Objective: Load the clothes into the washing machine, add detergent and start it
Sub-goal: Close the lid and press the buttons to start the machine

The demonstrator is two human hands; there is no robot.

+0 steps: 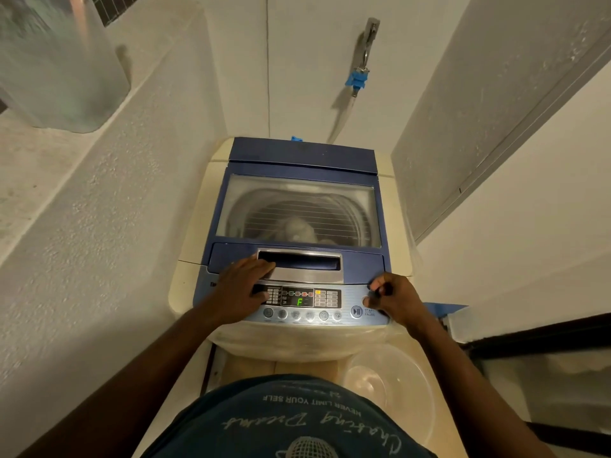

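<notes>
A top-loading washing machine point(395, 180) with a blue lid stands in a narrow alcove. Its lid point(299, 153) is down, and pale clothes point(299, 228) show dimly through the window, inside the drum. The control panel point(317, 302) is lit with a green "F" on the display. My left hand point(243, 282) lies flat across the lid handle and the panel's left end, holding nothing. My right hand point(390, 297) is curled at the panel's right end, its thumb touching a button beside the start/pause button point(356, 311).
A tap with a blue hose connector point(358, 76) hangs on the back wall above the machine. A clear plastic basin point(393, 388) sits on the floor at the front right. A ledge with a translucent container point(56, 67) runs along the left wall.
</notes>
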